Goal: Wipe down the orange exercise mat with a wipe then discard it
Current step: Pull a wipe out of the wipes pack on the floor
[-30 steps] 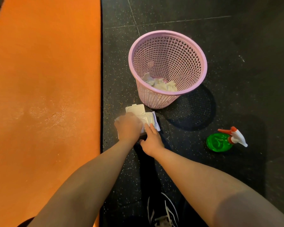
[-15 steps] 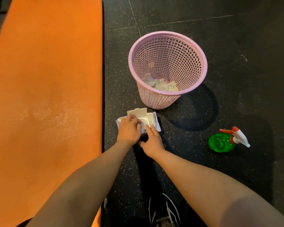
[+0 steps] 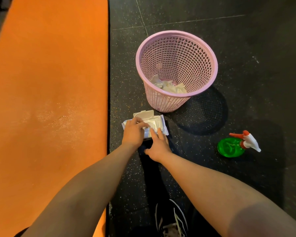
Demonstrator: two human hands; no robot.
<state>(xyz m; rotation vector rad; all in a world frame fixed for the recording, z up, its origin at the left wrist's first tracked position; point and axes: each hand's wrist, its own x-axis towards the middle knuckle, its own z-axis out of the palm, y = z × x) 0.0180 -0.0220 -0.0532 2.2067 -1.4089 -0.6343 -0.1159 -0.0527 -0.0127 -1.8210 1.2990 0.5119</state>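
Landmark = pink basket (image 3: 161, 101), upright on dark speckled floor (image 3: 246, 48), w/ crumpled wipes (image 3: 171, 86) at its bottom.

Wipes pack (image 3: 160, 123) lies flat on the floor just on your side of the basket base, close but not touching. Its lid (image 3: 143, 114) is flipped open toward the basket.

Your L hand (image 3: 134, 132) sits on top of the pack, on the side of it away from the basket's right. Its fingers are bent, w/ the tips down at the dispensing hole. Can't tell if they're pinching a wipe or only touching the hole, since the tips cover it.

Your R hand (image 3: 158, 146) is on the pack edge farthest from the basket. Its fingers are straight & close together, pressing the pack down, thumb off to the side, not gripping anything.

Orange mat (image 3: 48, 82) runs along left of the basket, w/ a strip of floor btwn them. The mat has a shiny speckled patch level w/ the pack.

Green spray bottle (image 3: 231, 147) w/ white/red trigger is right of the basket and nearer you, well apart from it. Your shoe (image 3: 171, 224) is at frame bottom, far on your side of the basket.
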